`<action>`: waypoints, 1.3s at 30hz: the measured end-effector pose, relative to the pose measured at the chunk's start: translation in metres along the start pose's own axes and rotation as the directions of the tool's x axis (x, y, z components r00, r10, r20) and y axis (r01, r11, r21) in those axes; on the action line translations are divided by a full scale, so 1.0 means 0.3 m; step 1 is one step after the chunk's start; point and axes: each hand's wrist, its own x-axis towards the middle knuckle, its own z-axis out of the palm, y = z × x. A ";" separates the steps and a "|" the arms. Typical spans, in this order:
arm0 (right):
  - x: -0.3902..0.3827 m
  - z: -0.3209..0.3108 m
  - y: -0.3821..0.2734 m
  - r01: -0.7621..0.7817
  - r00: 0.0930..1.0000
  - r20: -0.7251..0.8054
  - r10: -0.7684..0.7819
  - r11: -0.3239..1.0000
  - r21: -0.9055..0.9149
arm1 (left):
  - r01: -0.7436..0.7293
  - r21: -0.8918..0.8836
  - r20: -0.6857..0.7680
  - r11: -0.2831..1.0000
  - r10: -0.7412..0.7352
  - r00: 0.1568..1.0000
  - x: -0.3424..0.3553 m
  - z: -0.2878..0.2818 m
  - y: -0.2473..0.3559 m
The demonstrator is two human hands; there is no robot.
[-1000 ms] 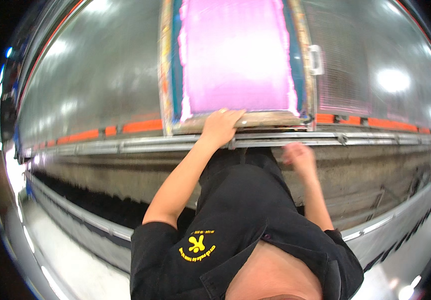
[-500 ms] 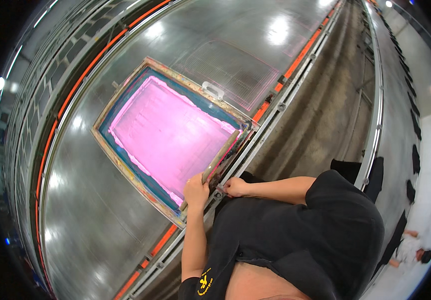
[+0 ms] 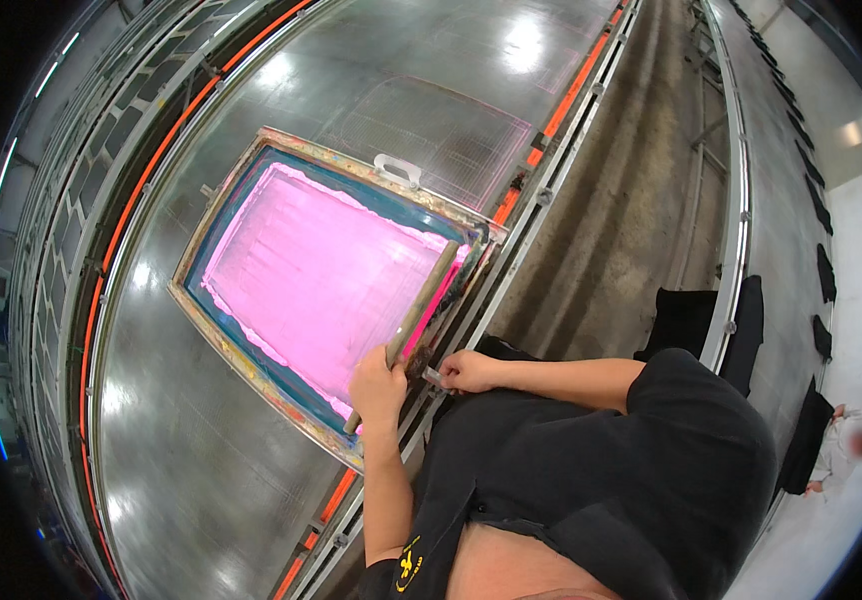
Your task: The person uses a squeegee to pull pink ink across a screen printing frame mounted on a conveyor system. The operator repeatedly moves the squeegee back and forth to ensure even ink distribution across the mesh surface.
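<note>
A screen-printing frame [image 3: 213, 205] with a worn wooden rim lies on the long grey table. Pink ink [image 3: 296, 270] covers most of its mesh inside a teal border. My left hand [image 3: 379, 388] is closed around the squeegee [image 3: 429, 290], which lies across the near end of the mesh. Along the squeegee's near side runs a strip of deeper pink. Just outside the frame's near edge, my right hand [image 3: 466, 372] is closed, its fingertips pinching a small grey metal tab [image 3: 435, 377] by the table's rail. My fingers partly hide the tab.
A pale handle [image 3: 398, 169] stands on the frame's right side. A metal rail [image 3: 543, 197] and an orange strip [image 3: 573, 90] edge the table [image 3: 201, 440]. Beyond the aisle at right, a second table holds black cloth pieces [image 3: 743, 335]; another person [image 3: 846, 450] stands there.
The squeegee has moved slightly away from the frame's near edge with my left hand, and more deep pink shows behind it. My right hand stays at the rail. The whole view has shifted a little.
</note>
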 end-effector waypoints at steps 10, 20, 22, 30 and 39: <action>-0.070 -0.519 -0.351 0.123 0.835 0.547 -0.056 0.989 -0.086 | 0.107 0.108 0.054 0.988 -0.113 0.992 0.025 0.059 -0.011; 0.975 -1.082 -0.402 0.164 0.873 -0.379 -0.307 0.917 -0.364 | 0.150 0.076 -0.036 0.986 -0.148 0.988 0.001 0.081 0.010; 1.099 -1.129 -0.400 0.207 0.894 -0.320 -0.312 0.923 -0.324 | 0.156 0.083 -0.043 0.984 -0.153 0.987 0.011 0.083 0.001; 0.940 -0.971 -0.604 0.240 0.818 -0.403 -0.410 0.881 -0.408 | 0.238 0.088 -0.126 0.967 -0.226 0.966 -0.130 0.150 -0.031; 0.977 -0.996 -0.562 0.376 0.707 -0.443 -0.552 0.823 -0.425 | 0.343 0.082 -0.179 0.936 -0.325 0.929 -0.049 0.173 0.019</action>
